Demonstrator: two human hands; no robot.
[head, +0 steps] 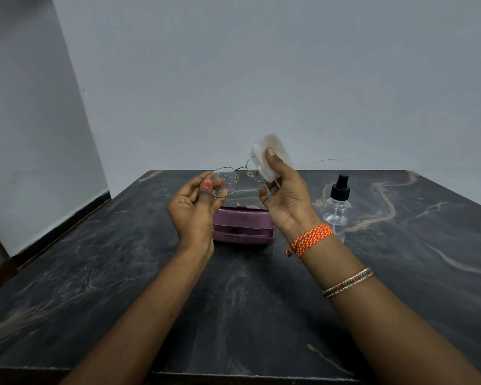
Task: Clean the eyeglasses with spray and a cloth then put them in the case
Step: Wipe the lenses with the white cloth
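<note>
Thin-rimmed metal eyeglasses (235,176) hang in the air above the table, with droplets on the left lens. My left hand (197,207) pinches the outer edge of that left lens between thumb and fingers. My right hand (283,195) holds a white cloth (272,154) pressed over the right lens, thumb on the near side. One temple arm sticks out to the right past the cloth. A purple glasses case (243,225) lies on the table right below my hands, partly hidden by them. The clear spray bottle (338,209) with a black nozzle stands to the right of the case.
The dark marble table (122,273) runs up to a pale wall at its far edge. A darker doorway or frame edge shows at the far left.
</note>
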